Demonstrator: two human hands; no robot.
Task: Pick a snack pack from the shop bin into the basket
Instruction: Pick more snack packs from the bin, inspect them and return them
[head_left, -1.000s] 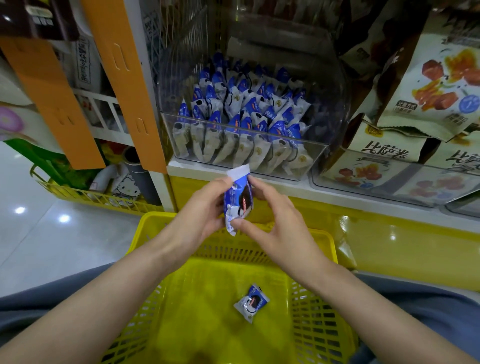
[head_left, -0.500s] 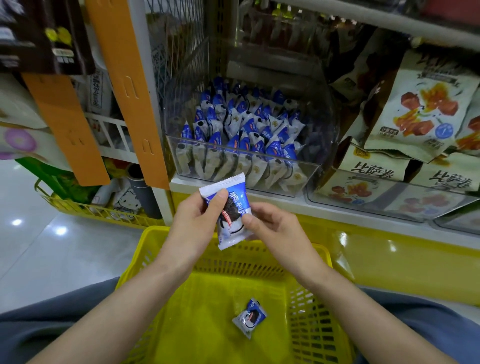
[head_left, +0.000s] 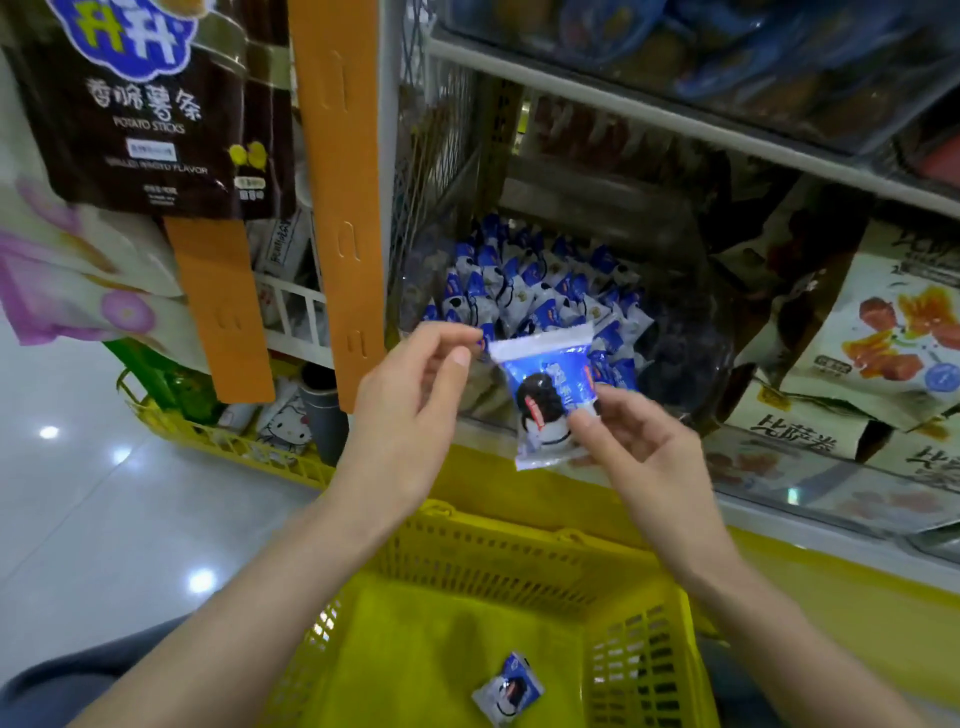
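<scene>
Left hand (head_left: 410, 395) above basket's (head_left: 519, 551) far rim, left part: fingers curled, thumb and forefinger tips at snack pack's (head_left: 545, 384) top corner; real grip unclear. Snack pack upright in air above basket's far rim. Right hand (head_left: 639, 457) above rim's right part, pinching snack pack's lower edge.

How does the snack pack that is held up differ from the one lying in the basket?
The held pack is in the air before the bin, pinched by the right hand; the basket pack lies loose on the yellow basket floor. The held pack stands upright; the basket pack lies flat, turned cornerwise. Both have the same blue and white wrapper.
</scene>
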